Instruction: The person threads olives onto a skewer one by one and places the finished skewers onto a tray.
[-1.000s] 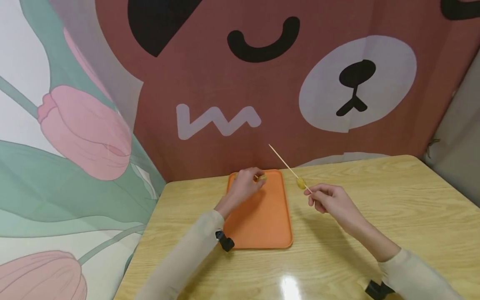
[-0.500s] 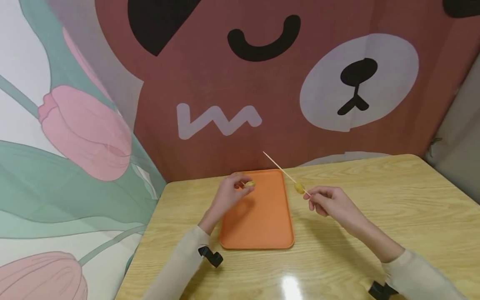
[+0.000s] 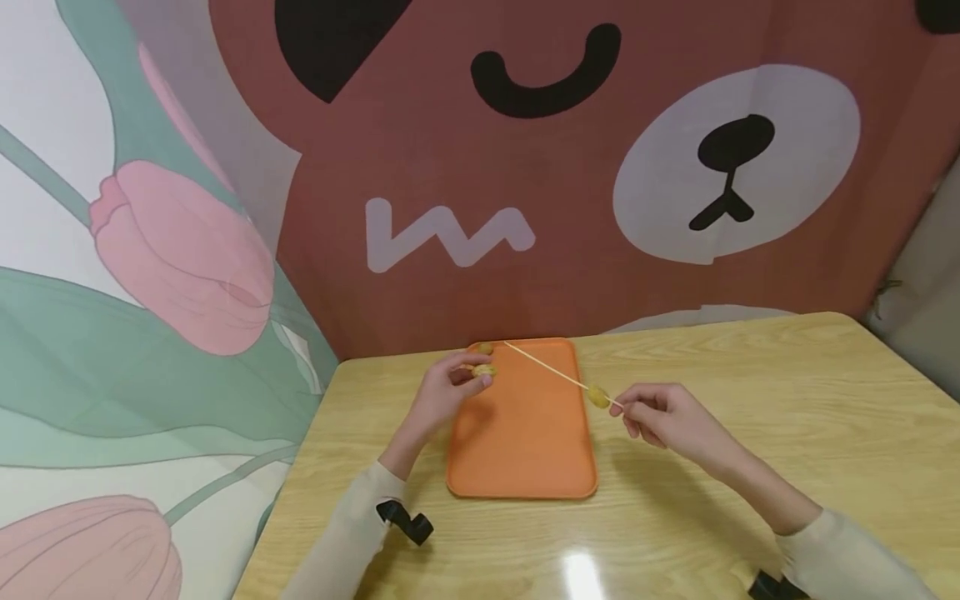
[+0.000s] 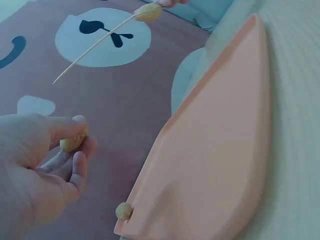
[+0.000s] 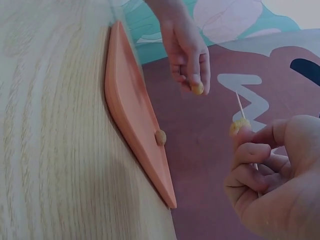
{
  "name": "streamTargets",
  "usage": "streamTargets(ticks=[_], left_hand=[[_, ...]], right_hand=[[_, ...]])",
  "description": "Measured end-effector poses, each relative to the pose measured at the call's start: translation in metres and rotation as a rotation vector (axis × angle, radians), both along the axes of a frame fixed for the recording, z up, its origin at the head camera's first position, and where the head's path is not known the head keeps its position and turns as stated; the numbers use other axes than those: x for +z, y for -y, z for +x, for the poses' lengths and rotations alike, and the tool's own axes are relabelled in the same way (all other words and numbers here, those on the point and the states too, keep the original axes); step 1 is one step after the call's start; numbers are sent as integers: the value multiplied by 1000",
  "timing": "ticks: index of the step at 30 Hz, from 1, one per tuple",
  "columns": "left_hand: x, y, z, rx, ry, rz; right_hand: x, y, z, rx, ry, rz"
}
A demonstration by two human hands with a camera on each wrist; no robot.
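Note:
My right hand pinches a thin wooden skewer near its lower end. One wrinkled, yellow-brown oval piece is threaded on that skewer, right by the fingertips. The skewer's bare point slants up and left, overlapping the tray in the head view. Over the tray's left side, my left hand holds a similar oval piece between thumb and fingers. Another small round brownish piece lies at the far left corner of the orange tray. In the left wrist view, the skewer's point stands apart from the held piece.
The tray lies on a light wood-grain table. Behind it hangs a reddish-brown bear-print cloth, close to the tray's far edge. A tulip-print cloth closes off the left side.
My left hand has drawn back left and toward me with the oval piece, leaving the piece in the tray's corner showing. The skewer's point has swung down and left.

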State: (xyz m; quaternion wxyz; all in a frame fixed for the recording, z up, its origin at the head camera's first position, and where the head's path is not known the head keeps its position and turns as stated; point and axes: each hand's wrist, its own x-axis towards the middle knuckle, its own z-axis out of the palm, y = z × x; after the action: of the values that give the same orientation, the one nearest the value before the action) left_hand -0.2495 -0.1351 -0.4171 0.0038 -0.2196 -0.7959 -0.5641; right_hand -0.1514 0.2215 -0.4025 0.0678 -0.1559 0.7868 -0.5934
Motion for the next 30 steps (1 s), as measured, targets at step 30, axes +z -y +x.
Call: streamTargets(ticks=[30], left_hand=[[24,-14,6,-205,65,309]], right_hand=[[3,-16,13,0,-117,106]])
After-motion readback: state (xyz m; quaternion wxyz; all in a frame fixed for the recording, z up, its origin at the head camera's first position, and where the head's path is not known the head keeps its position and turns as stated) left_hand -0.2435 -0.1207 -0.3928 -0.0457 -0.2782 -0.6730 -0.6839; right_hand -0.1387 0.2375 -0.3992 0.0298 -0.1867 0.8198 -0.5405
